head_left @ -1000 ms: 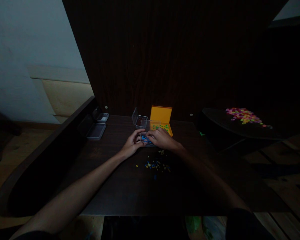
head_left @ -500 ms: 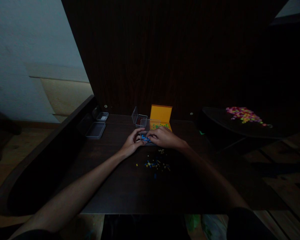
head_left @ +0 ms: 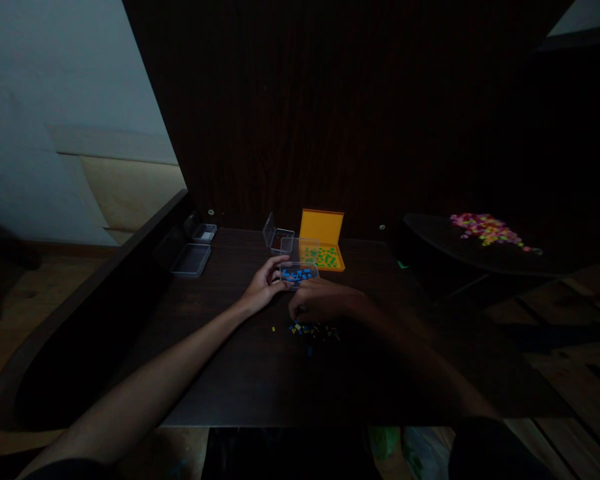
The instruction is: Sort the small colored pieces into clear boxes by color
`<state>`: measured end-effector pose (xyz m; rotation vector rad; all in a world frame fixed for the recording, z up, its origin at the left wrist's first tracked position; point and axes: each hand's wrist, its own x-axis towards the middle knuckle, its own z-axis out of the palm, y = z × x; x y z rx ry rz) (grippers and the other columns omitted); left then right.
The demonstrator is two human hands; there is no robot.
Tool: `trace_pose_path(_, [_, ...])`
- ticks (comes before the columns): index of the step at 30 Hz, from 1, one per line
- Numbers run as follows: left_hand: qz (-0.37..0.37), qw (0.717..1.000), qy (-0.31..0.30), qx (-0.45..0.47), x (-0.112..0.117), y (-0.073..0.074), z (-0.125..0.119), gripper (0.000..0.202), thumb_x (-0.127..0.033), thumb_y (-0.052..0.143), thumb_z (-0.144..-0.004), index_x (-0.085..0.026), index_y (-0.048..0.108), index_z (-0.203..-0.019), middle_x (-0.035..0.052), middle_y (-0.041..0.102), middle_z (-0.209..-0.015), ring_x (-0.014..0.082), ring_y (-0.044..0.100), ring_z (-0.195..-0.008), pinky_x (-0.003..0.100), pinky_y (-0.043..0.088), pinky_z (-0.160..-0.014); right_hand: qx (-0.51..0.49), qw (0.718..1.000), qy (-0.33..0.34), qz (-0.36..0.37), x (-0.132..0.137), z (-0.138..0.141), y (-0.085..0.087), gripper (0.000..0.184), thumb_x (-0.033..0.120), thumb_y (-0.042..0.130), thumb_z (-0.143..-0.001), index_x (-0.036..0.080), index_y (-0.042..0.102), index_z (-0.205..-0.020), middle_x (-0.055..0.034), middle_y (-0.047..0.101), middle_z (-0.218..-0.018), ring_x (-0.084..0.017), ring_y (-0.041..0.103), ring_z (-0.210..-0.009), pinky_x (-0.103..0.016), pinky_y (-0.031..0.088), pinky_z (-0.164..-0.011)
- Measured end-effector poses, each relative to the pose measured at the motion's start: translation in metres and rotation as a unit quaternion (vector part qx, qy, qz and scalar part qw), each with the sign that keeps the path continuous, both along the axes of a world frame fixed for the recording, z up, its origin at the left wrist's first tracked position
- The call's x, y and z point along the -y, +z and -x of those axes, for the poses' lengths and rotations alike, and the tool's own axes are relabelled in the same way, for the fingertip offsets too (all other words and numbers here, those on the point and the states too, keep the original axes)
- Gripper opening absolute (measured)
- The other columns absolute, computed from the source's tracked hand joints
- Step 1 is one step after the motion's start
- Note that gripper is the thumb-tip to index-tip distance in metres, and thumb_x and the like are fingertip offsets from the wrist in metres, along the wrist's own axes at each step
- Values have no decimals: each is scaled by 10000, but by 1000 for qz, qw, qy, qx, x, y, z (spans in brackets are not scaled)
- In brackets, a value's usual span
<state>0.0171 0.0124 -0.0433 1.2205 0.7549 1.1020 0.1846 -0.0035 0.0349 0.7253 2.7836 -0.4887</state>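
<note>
My left hand (head_left: 266,285) grips the left side of a clear plastic box (head_left: 300,288), thumb near me and fingers on the far side. Small blue pieces (head_left: 300,274) lie spread inside it, and its transparent lid stands up at the back. Just in front of the box, my right hand (head_left: 317,300) hangs over a scattered pile of tiny yellow and blue pieces (head_left: 313,331). Its fingers curl downward, dim and smeared, so whether they pinch anything is hidden. One yellow piece (head_left: 273,329) lies apart on the left, and a blue one (head_left: 310,351) nearer me.
Behind the clear box stands an opened yellow box (head_left: 321,227) with green pieces. A small clear case (head_left: 282,241) with dark reddish pieces is beside it. Another clear container (head_left: 191,260) sits at the table's left side. Colourful beads (head_left: 495,230) are heaped on a dark surface at right.
My right hand has come out of the clear box and moved toward me, over the pile. The blue pieces and the yellow box now show more fully. My left hand stays put.
</note>
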Motion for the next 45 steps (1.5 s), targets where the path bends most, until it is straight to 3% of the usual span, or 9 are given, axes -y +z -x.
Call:
trace_pose_path(6, [2,1000,3,-2,0,0,0,612,-120,706,-592,-177,512,-1170,86,552,-1225,148,587,-934,297,490,-839,26,1000,-2,-15,3,4,-2,166,197,550,-824,208,715,-845,-20,677,-773,-130,543,-709,-247,291,-590])
trace_pose_path(15, [2,1000,-5,9,0,-1,0,598,-115,707,-610,-179,507,-1170,96,540,-1236,138,590,-914,292,492,-828,20,998,-36,-47,11,9,-12,174,223,549,-823,205,703,-902,-67,647,-868,-163,544,-781,-263,347,-674])
trace_pose_path(23, [5,1000,-5,10,1,2,0,594,-116,706,-612,-178,504,-1167,98,535,-1230,135,587,-908,296,496,-829,4,1000,-11,-23,12,12,-13,152,181,590,-796,177,684,-916,-54,631,-824,-160,531,-786,-254,357,-680])
trace_pose_path(29, [7,1000,-4,9,1,1,1,614,-114,706,-604,-177,503,-1179,99,535,-1246,137,590,-916,292,497,-829,-12,999,-28,-28,9,9,-18,166,214,616,-783,184,675,-935,-60,634,-880,-169,538,-814,-264,365,-708])
trace_pose_path(34, [2,1000,1,0,1,1,0,604,-124,710,-609,-181,513,-1177,93,547,-1231,133,594,-903,299,495,-841,-21,999,-27,-42,8,9,-23,125,213,568,-811,181,684,-846,-44,627,-775,-151,525,-746,-253,343,-662])
trace_pose_path(40, [-7,1000,3,-3,1,2,1,588,-144,710,-618,-176,511,-1170,93,558,-1209,150,589,-930,309,484,-851,-59,998,8,32,4,0,1,113,175,550,-823,163,662,-828,3,616,-699,-102,497,-636,-219,304,-584])
trace_pose_path(45, [-28,1000,-5,4,-1,-1,1,587,-151,730,-615,-185,512,-1159,85,559,-1194,161,584,-962,314,477,-872,-119,988,-99,-19,-8,-14,19,146,242,540,-854,168,656,-903,10,586,-702,-104,478,-625,-213,293,-578])
